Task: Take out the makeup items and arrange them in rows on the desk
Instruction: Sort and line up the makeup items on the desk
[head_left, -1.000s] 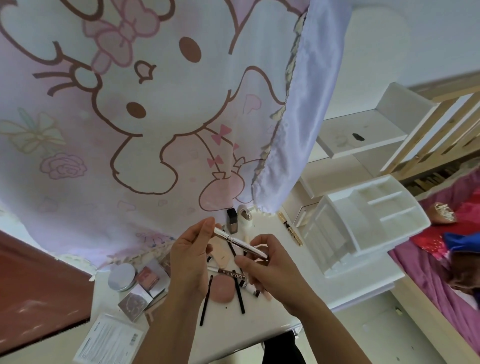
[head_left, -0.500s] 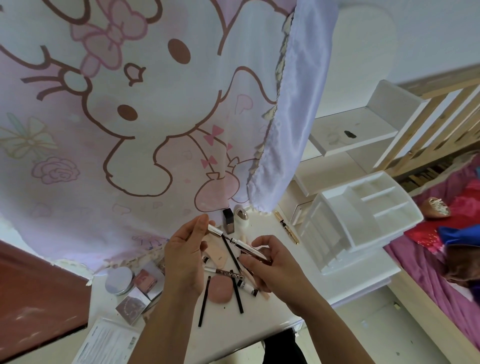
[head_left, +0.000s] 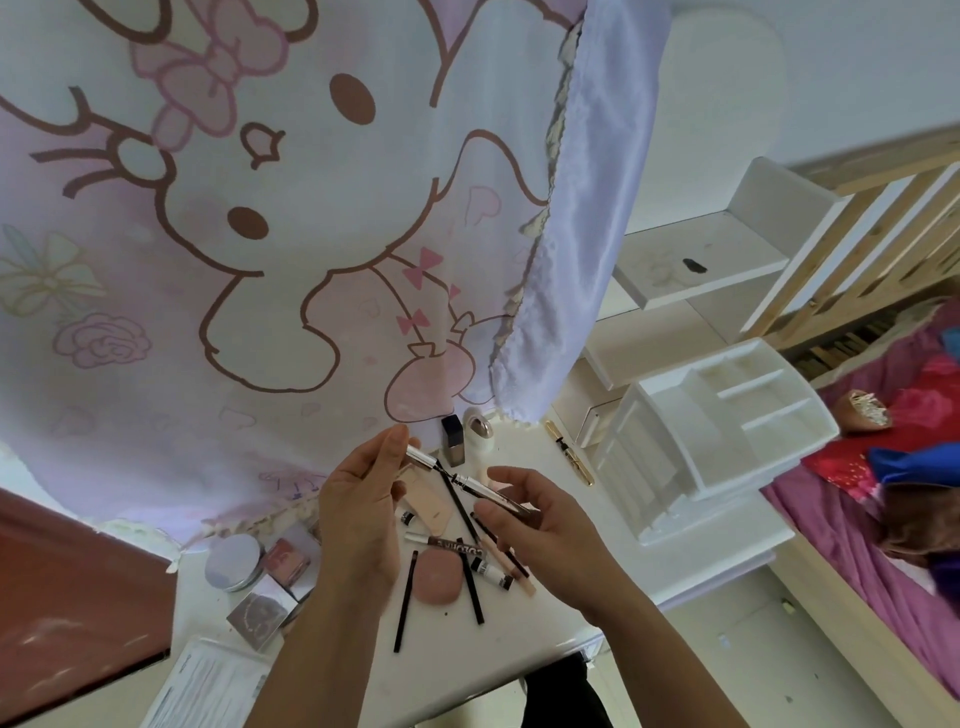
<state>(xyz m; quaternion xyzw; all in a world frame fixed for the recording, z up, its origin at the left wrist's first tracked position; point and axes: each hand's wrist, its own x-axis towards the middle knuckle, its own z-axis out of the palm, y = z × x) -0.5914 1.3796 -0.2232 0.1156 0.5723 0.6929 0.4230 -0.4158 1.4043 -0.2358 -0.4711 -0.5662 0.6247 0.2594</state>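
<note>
Since earlier the right hand is loosening, lower centre; left hand is pinching the silver pen; can't tell if right fingers are gripping its half-hidden tip.

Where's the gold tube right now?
In the head view, the gold tube lies on the desk, right of centre, between the white bottle and the organizer.
</note>
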